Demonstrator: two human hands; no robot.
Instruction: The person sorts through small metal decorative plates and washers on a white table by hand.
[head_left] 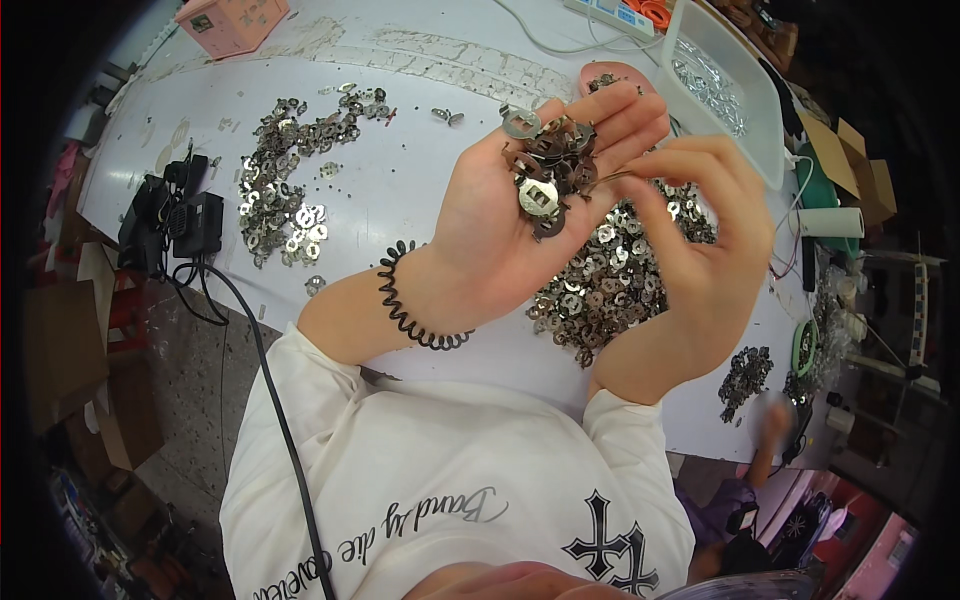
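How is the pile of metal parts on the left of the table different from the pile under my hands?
The left pile lies spread thin and fully in view; the pile under the hands is denser and partly hidden by the left hand and right hand. The left pile sits untouched, apart from both hands. Both are small silvery metal pieces on the white table.

Big white worktable [420, 70] fills most of the scene, lit bright and even. Speckled grey floor [215, 370] shows down the left, with brown cardboard boxes [65, 340] stacked there. The far right side is dim and cluttered, more cardboard [858, 170] too.
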